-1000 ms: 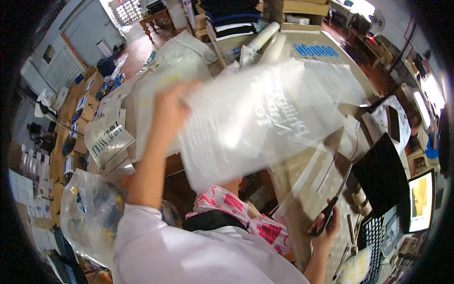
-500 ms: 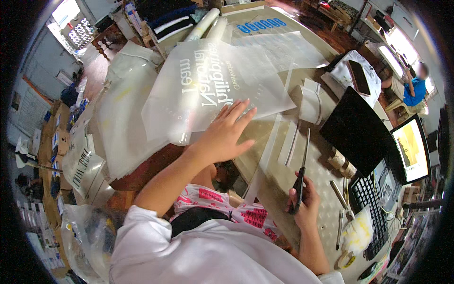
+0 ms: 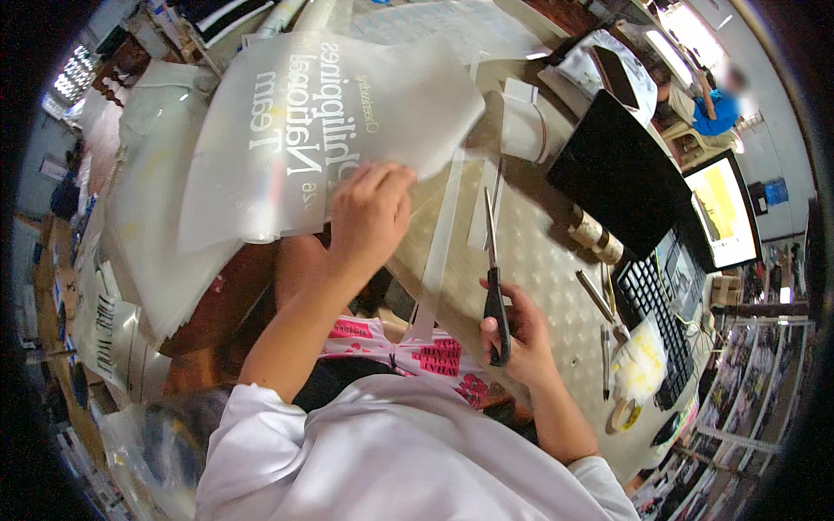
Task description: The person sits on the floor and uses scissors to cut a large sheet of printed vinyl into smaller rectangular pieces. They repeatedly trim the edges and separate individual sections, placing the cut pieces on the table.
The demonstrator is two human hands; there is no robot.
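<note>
My left hand (image 3: pixel 369 217) has its fingers curled on the lower right part of a translucent sheet (image 3: pixel 226 130) printed with mirrored white lettering, gripping it. The sheet lies over other films and a clear roll (image 3: pixel 261 233). In my right hand (image 3: pixel 526 343) are black-handled scissors (image 3: pixel 493 313), blades pointing up and away from me. Thin strips (image 3: pixel 439 252) of film lie between the two hands on the pale tabletop (image 3: pixel 556 304).
At right stand a black panel (image 3: pixel 608 174), keyboard (image 3: pixel 660 330), lit screen (image 3: pixel 721 217), cardboard tubes (image 3: pixel 595 234), tools (image 3: pixel 595 295) and tape (image 3: pixel 624 417). A phone (image 3: pixel 612 74) lies behind them. Beyond, a person in blue (image 3: pixel 712 108) sits. Plastic bags and boxes line the left.
The sheet, lifted and blurred a second ago, now lies lower. My left hand's spread fingers have curled on it. The scissors moved slightly left, and the whole view has shifted.
</note>
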